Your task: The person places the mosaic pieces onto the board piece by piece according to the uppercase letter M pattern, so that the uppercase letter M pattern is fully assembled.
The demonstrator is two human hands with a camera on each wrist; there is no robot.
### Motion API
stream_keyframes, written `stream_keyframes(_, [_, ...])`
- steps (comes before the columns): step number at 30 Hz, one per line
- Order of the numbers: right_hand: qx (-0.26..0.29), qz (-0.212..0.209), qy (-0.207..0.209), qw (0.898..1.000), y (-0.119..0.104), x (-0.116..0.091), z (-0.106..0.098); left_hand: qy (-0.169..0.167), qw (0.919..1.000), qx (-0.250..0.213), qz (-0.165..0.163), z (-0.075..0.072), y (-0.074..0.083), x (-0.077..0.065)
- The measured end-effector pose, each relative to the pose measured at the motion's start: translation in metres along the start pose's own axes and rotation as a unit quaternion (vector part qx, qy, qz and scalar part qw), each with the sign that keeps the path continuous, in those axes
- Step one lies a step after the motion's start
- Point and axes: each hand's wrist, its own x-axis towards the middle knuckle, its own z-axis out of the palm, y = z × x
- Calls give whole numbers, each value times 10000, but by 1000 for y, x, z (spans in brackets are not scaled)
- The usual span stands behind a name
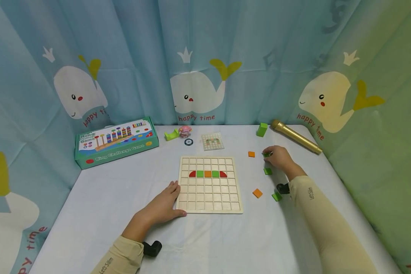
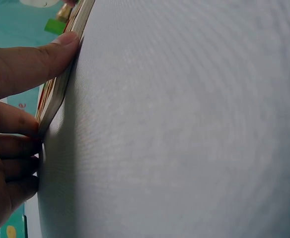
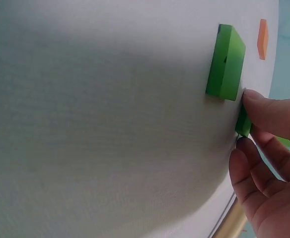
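My left hand (image 1: pixel 163 202) rests against the near left corner of a wooden grid board (image 1: pixel 205 198). In the left wrist view the thumb (image 2: pixel 50 57) and fingertips touch the board's edge. One row of the board holds a row of tiles: an orange square (image 1: pixel 207 174) in the middle, green squares on each side and red quarter-round tiles (image 1: pixel 192 174) at the ends. Over on the right, my right hand (image 1: pixel 278 156) pinches a small green tile (image 3: pixel 243 122) between thumb and fingers, low at the table. Another green piece (image 3: pixel 226 64) lies close beside that hand.
Loose orange tiles (image 1: pixel 257 193) and green pieces (image 1: pixel 276 196) lie right of the board. Behind it are a pattern card (image 1: pixel 212 141), a round token (image 1: pixel 188 142), a pink figurine (image 1: pixel 185 131) and a green arch (image 1: pixel 171 134). A game box (image 1: pixel 116 142), green block (image 1: pixel 262 129) and gold microphone (image 1: pixel 296 137) stand further out.
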Motion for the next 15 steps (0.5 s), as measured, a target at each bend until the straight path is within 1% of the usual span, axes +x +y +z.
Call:
stream_keyframes(4, [-39, 53, 15, 10000, -1, 1, 0, 8, 10000, -6, 5, 0, 0, -1])
stream_keyframes(9, [-49, -1, 125, 9999, -1, 1, 0, 13, 10000, 6, 23, 0, 0, 0])
stream_keyframes(13, [23, 81, 113, 9999, 0, -1, -1, -1, 10000, 82, 54, 0, -1, 0])
stream_keyframes(15, [88, 108, 98, 9999, 1, -1, -1, 19, 10000, 33, 89, 0, -1, 0])
